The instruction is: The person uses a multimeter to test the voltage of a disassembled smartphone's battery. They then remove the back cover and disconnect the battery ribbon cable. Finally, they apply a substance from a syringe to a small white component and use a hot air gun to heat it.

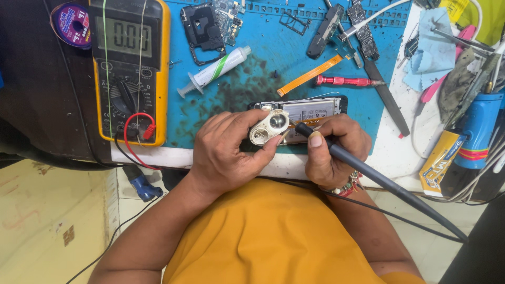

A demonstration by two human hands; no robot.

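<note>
Cluttered blue mat on surface, opened phone lying lengthwise left to right just beyond both hands. Left hand pinching oval metal part over phone's left end; right hand closed round dark probe, tip touching the part.

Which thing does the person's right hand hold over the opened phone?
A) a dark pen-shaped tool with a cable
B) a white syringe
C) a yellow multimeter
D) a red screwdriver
A: the right hand grips the dark pen-shaped tool, while the red screwdriver lies on the blue mat.

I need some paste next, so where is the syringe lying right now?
In the head view, the syringe lies slanted on the blue mat, upper left of the hands, between the yellow multimeter and the orange flex strip.
</note>
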